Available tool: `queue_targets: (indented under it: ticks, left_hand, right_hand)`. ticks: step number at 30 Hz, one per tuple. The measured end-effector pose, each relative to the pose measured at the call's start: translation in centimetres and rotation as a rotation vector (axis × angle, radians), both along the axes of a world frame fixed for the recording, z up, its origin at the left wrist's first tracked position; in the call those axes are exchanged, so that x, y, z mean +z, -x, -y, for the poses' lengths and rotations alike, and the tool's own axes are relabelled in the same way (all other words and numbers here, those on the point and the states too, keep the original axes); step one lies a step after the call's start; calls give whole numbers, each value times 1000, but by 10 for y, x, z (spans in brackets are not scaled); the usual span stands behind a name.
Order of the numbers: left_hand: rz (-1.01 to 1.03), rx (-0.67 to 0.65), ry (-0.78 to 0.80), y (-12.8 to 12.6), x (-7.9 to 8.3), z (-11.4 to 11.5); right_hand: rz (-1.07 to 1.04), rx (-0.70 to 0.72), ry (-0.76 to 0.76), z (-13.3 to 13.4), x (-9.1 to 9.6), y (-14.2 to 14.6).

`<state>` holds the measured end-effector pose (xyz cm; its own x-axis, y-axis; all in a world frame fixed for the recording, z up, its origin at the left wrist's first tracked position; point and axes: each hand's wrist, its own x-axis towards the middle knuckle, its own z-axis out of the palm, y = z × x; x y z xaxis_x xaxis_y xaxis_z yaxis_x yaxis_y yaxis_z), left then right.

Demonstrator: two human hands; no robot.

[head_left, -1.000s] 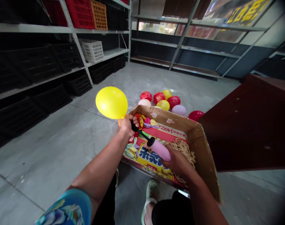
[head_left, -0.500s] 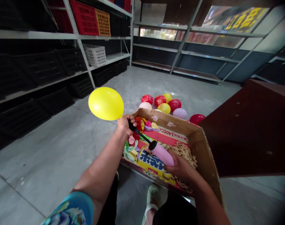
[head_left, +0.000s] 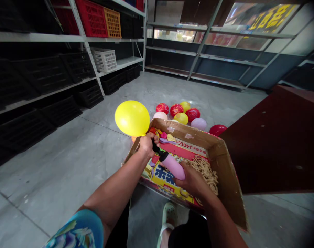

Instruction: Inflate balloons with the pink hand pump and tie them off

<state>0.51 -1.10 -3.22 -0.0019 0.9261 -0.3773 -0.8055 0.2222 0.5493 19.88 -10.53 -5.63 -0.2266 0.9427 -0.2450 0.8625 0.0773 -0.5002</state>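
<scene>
A yellow balloon [head_left: 132,118], round and inflated, sits at the end of a hand pump with a pink barrel [head_left: 173,166] and black ends. My left hand [head_left: 148,144] is closed around the pump's black nozzle end and the balloon's neck, hiding the join. Around the pink barrel my right hand [head_left: 191,179] is wrapped, its fingertips partly hidden. Both hands are over an open cardboard box [head_left: 218,151]. Inside the box are limp balloons [head_left: 169,138] in several colours at the left and a heap of beige strings [head_left: 204,172] at the right.
Several inflated balloons [head_left: 193,114] lie on the floor behind the box. A dark red-brown panel [head_left: 272,148] stands close on the right. Metal shelves [head_left: 169,51] line the back, and shelves with black crates [head_left: 43,74] run along the left.
The yellow balloon and my left hand have moved right, toward my right hand. The pump's black rod has slid into the pink barrel, so the pump is shorter.
</scene>
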Motion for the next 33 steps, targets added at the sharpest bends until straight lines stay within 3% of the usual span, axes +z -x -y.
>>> queue_targets:
  ticks: [5,10,16,20,29,33]
  left_hand:
    - [-1,-4,-22,-4,5,3]
    - [15,65,-53,27,16,-11]
    - [25,152,-45,54,14,-22]
    - [15,147,-46,44,7,-20]
    - [-11,22,27,-9,-3,6]
    - [-12,9,2,-8,1,2]
  right_hand:
    - [-66,-2,-8,0,3,3]
    - [-211,42,99,3,8,-14]
    - [-144,74,105,4,-4,-42]
    - [-69,71,60,2,-9,-36]
    - [26,-28,-8,-1,1,1]
    - [-39,-18,-26,0,4,-2]
